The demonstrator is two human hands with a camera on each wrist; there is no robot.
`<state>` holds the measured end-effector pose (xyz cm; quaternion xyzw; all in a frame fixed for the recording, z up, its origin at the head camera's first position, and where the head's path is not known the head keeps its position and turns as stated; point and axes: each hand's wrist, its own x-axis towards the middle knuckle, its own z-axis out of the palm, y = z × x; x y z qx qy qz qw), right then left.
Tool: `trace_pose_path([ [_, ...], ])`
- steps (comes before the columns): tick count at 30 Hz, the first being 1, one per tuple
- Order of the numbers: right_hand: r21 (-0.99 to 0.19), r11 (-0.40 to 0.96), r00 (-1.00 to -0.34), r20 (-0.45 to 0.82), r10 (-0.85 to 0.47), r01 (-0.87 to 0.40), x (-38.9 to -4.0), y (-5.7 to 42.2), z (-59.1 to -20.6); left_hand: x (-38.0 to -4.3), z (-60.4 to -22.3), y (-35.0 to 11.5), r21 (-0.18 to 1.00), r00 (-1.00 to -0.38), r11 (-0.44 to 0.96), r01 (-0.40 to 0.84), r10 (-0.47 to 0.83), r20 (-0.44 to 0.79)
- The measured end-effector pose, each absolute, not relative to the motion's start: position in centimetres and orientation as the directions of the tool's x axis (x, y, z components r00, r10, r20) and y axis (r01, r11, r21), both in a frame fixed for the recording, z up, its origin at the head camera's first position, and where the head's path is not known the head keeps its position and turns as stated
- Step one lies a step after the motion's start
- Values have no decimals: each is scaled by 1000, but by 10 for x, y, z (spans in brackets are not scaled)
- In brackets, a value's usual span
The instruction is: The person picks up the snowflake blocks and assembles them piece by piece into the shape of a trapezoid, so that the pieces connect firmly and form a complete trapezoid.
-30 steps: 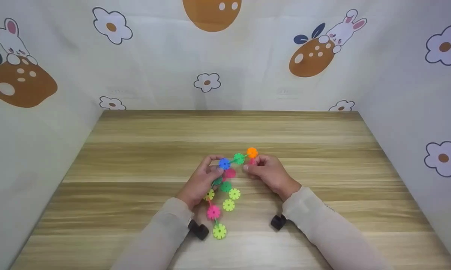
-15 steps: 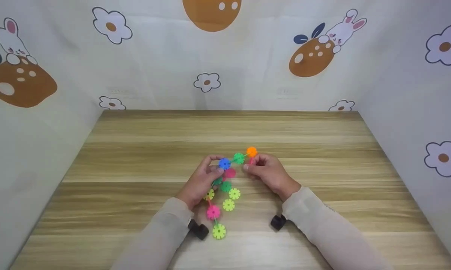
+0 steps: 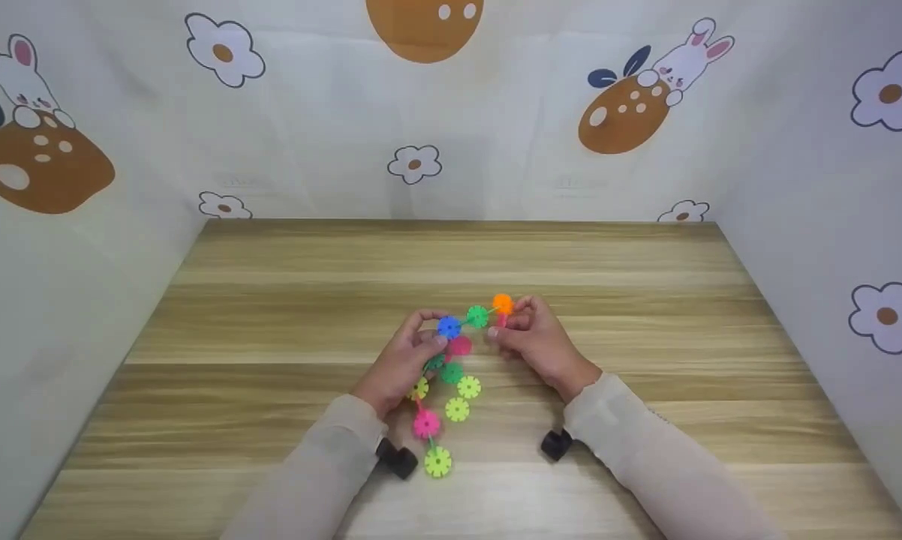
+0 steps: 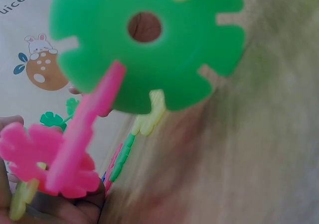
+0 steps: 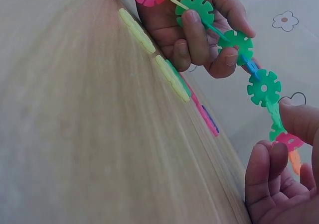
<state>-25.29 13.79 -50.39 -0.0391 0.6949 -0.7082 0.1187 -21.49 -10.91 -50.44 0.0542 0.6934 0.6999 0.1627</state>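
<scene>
A chain of slotted plastic snowflake discs runs between my two hands. My left hand [image 3: 402, 364] grips its middle, with fingers curled by a blue disc [image 3: 449, 327] in the head view. A green disc [image 3: 477, 316] and an orange disc [image 3: 503, 304] follow at the far end. There my right hand [image 3: 537, 341] pinches a pink disc [image 5: 289, 141] between thumb and fingers, right beside the orange one. From under the left hand, the chain's other end trails towards me through a pink disc [image 3: 426, 424] to a yellow-green disc [image 3: 437, 462].
Loose discs lie flat on the wooden table [image 3: 271, 300] between the forearms: two yellow-green discs [image 3: 457, 409], a green disc [image 3: 452, 373] and a pink disc [image 3: 461, 346]. Patterned cloth walls [image 3: 496, 105] stand behind and at both sides. Black wrist mounts [image 3: 556, 445] hang below the cuffs.
The right hand's upper fingers have lifted and spread near the orange disc, which has shifted very slightly. The left hand and the loose discs stay in place.
</scene>
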Motion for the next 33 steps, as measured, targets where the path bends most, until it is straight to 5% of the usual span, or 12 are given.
trace_pose_path([
  [33,-995,20,-941,-99,-323,98,-255,142,-503,-216,-504,-109,978,-940,49,-202,270,-208],
])
